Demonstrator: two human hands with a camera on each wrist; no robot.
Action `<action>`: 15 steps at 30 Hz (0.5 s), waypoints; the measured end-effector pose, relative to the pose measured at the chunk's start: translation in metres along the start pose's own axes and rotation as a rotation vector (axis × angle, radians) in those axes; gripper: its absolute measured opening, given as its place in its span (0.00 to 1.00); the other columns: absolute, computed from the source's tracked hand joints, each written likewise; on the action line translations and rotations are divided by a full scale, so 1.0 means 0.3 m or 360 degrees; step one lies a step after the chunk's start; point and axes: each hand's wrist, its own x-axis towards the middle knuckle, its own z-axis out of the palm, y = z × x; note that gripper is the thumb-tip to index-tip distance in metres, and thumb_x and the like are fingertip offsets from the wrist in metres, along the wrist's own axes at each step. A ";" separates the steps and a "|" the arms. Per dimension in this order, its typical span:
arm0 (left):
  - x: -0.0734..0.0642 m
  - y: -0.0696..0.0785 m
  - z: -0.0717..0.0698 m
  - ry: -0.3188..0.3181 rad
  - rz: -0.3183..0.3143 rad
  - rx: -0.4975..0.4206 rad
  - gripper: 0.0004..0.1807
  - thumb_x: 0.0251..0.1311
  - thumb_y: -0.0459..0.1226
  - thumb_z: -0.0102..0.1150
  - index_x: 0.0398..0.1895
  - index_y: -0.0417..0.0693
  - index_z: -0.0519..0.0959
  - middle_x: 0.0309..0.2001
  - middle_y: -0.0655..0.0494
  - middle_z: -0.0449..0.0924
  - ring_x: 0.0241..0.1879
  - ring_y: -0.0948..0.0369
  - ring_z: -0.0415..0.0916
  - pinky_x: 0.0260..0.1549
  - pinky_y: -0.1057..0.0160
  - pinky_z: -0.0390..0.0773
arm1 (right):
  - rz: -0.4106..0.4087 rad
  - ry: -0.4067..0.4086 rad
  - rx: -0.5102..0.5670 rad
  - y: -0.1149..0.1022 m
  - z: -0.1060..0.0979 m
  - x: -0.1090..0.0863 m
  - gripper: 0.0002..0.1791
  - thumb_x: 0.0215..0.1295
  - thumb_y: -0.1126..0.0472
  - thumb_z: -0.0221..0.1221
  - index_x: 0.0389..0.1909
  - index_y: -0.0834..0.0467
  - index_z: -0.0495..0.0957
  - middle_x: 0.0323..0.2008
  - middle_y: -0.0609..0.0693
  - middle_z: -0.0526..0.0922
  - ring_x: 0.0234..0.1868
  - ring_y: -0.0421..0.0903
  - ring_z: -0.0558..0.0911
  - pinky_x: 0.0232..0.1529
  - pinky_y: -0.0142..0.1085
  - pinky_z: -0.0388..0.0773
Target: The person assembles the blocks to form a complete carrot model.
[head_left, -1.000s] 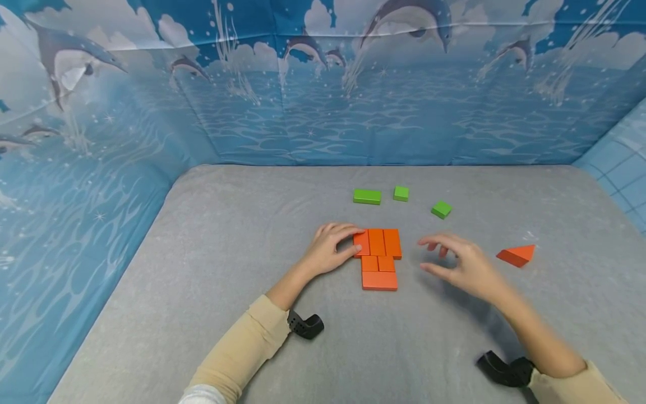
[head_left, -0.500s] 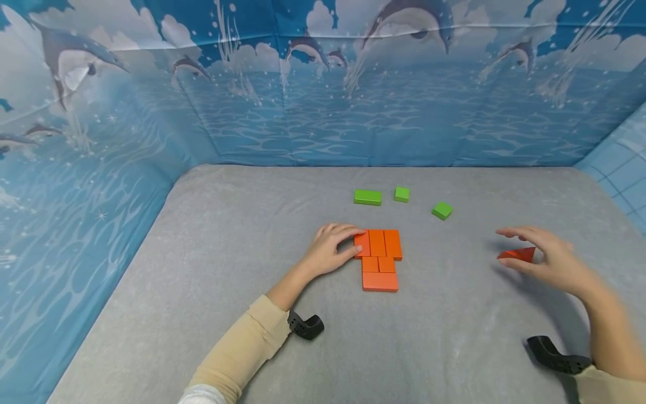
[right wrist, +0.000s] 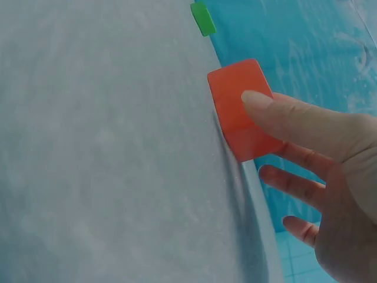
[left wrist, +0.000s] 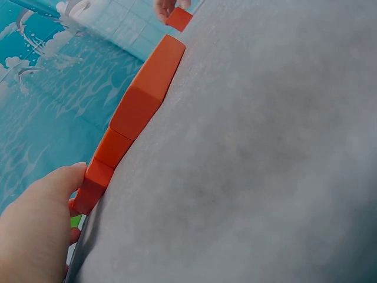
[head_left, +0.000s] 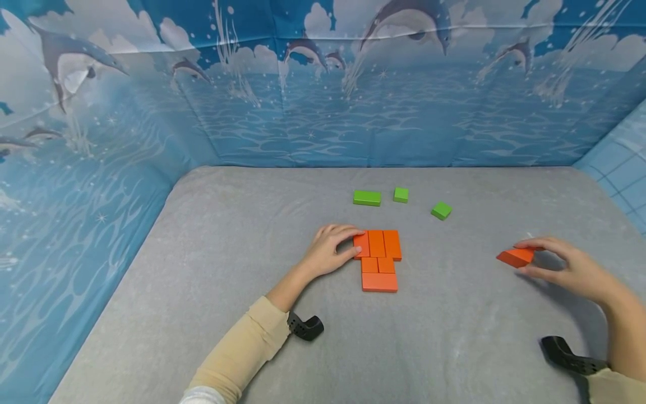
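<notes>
My left hand (head_left: 327,251) rests at the left end of a flat arrangement of orange blocks (head_left: 379,281). Its thumb and fingers hold the two ends of the upper-left orange block (head_left: 361,241). The left wrist view shows the thumb against that block (left wrist: 94,187), with the other fingers partly hidden behind. Well to the right, my right hand (head_left: 575,272) pinches an orange triangular block (head_left: 513,257) between thumb and fingers. Seen from the right wrist, the thumb lies on one face of the triangular block (right wrist: 235,103), and the lower fingers are spread apart from it.
Behind the orange arrangement lie a long green block (head_left: 367,198), a small green block (head_left: 401,194) and another, turned green block (head_left: 441,210). The grey cloth surface (head_left: 429,336) ends at a blue dolphin-print curtain (head_left: 323,112). Both wrists carry black camera mounts (head_left: 306,327).
My right hand has moved right from beside the orange arrangement to the triangular block and has taken hold of it. The left hand has stayed where it was.
</notes>
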 end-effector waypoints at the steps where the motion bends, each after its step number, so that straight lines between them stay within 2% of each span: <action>1: 0.000 0.000 0.000 -0.0002 -0.0002 0.0001 0.21 0.61 0.47 0.53 0.58 0.58 0.73 0.59 0.60 0.70 0.60 0.60 0.61 0.62 0.53 0.50 | -0.0002 0.0012 0.0017 0.004 0.003 -0.001 0.24 0.49 0.64 0.67 0.47 0.66 0.73 0.44 0.24 0.61 0.42 0.17 0.55 0.43 0.62 0.57; 4: -0.001 0.001 0.000 -0.0001 -0.0004 -0.0002 0.21 0.62 0.47 0.53 0.58 0.58 0.73 0.59 0.60 0.70 0.60 0.60 0.61 0.62 0.53 0.50 | -0.0020 0.0054 0.0041 0.017 0.010 -0.005 0.22 0.51 0.66 0.66 0.47 0.67 0.72 0.41 0.17 0.58 0.43 0.17 0.55 0.43 0.65 0.54; 10: -0.002 0.002 0.000 0.0004 0.0002 -0.0011 0.21 0.61 0.47 0.53 0.58 0.57 0.73 0.58 0.59 0.71 0.60 0.59 0.61 0.62 0.52 0.50 | -0.0043 0.0099 0.0029 0.032 0.018 -0.002 0.20 0.51 0.67 0.65 0.45 0.67 0.73 0.41 0.15 0.58 0.43 0.16 0.54 0.41 0.65 0.54; 12: -0.002 0.002 -0.001 0.0005 0.0003 -0.0011 0.21 0.61 0.47 0.54 0.58 0.57 0.73 0.58 0.59 0.71 0.60 0.59 0.61 0.62 0.52 0.50 | -0.0047 0.0106 0.0038 0.028 0.018 0.001 0.20 0.51 0.67 0.66 0.45 0.67 0.74 0.41 0.19 0.61 0.43 0.17 0.55 0.43 0.65 0.54; 14: -0.002 0.003 -0.001 0.0004 0.0003 -0.0008 0.21 0.61 0.47 0.53 0.58 0.57 0.73 0.58 0.59 0.71 0.60 0.59 0.61 0.62 0.52 0.50 | -0.0034 0.0109 0.0018 0.012 0.016 0.004 0.20 0.51 0.67 0.65 0.45 0.68 0.73 0.44 0.31 0.69 0.42 0.19 0.57 0.44 0.66 0.55; 15: -0.001 0.003 -0.001 0.0003 0.0004 -0.0006 0.21 0.61 0.47 0.53 0.58 0.57 0.73 0.58 0.59 0.71 0.60 0.59 0.61 0.62 0.52 0.50 | -0.0021 0.0101 0.0002 -0.002 0.015 0.006 0.21 0.51 0.67 0.65 0.46 0.69 0.73 0.45 0.40 0.72 0.45 0.24 0.61 0.44 0.66 0.55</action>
